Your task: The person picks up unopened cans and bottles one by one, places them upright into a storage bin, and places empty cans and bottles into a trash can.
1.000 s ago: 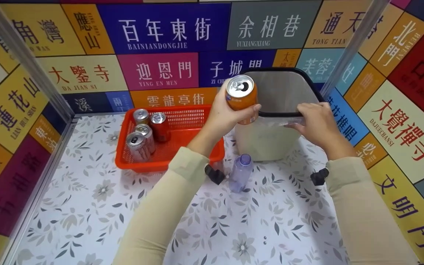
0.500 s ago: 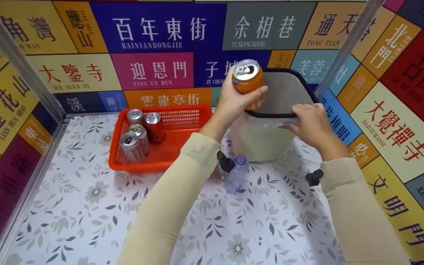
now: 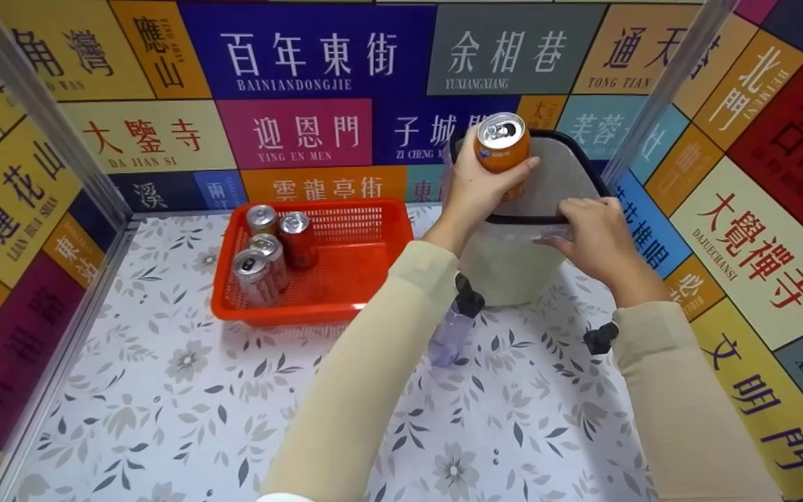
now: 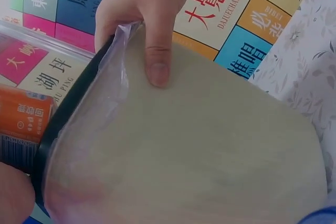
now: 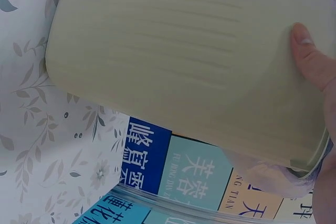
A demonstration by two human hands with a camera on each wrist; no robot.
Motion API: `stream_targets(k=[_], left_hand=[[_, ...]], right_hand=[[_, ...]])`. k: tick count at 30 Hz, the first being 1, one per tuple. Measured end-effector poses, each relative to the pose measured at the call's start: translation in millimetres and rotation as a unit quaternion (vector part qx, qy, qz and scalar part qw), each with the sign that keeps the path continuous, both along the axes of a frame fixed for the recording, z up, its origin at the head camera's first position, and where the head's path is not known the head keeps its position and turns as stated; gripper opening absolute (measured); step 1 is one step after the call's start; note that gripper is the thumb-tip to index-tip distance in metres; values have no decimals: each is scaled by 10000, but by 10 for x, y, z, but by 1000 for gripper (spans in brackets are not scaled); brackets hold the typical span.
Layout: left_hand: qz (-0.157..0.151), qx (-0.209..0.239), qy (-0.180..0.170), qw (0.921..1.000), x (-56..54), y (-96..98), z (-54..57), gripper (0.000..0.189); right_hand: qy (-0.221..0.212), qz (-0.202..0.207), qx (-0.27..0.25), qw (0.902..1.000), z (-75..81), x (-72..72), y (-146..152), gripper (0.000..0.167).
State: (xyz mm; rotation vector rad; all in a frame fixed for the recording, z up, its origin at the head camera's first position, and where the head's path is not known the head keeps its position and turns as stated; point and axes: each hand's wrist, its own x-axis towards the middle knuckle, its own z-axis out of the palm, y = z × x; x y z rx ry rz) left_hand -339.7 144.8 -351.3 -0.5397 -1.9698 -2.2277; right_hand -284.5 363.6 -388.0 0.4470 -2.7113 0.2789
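My left hand grips an orange soda can by its side, its opened silver top facing up. The can is over the mouth of a pale trash bin with a black rim and a clear plastic liner. In the left wrist view the can shows beyond the dark rim. My right hand holds the bin's front right rim, thumb outside on the wall and fingers over the edge. The right wrist view shows that thumb against the bin's ribbed side.
Left of the bin stands a red plastic basket with several drink cans upright in its left part. A translucent purple bottle stands in front of the bin, partly behind my left wrist. Sign-printed panels enclose the flower-patterned table.
My left hand has carried the orange can rightward, from the bin's left rim to over its opening. The left forearm now covers part of the bottle. My right hand keeps its hold on the rim.
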Motion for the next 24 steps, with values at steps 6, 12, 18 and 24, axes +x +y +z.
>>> stream_targets(k=[6, 12, 18, 24], left_hand=[[121, -411, -143, 9990, -108, 55, 109, 76], [7, -860, -232, 9960, -188, 67, 75, 74], [-143, -1186, -268, 9925, -226, 81, 44, 74], [-97, -1381, -37, 9904, -223, 81, 28, 70]], right_hand=[[-20, -38, -23, 10000, -3, -4, -21, 38], [-60, 17, 26, 10000, -21, -2, -26, 38], [2, -17, -1, 10000, -20, 23, -2, 38], [1, -5, 14, 10000, -21, 18, -11, 39]])
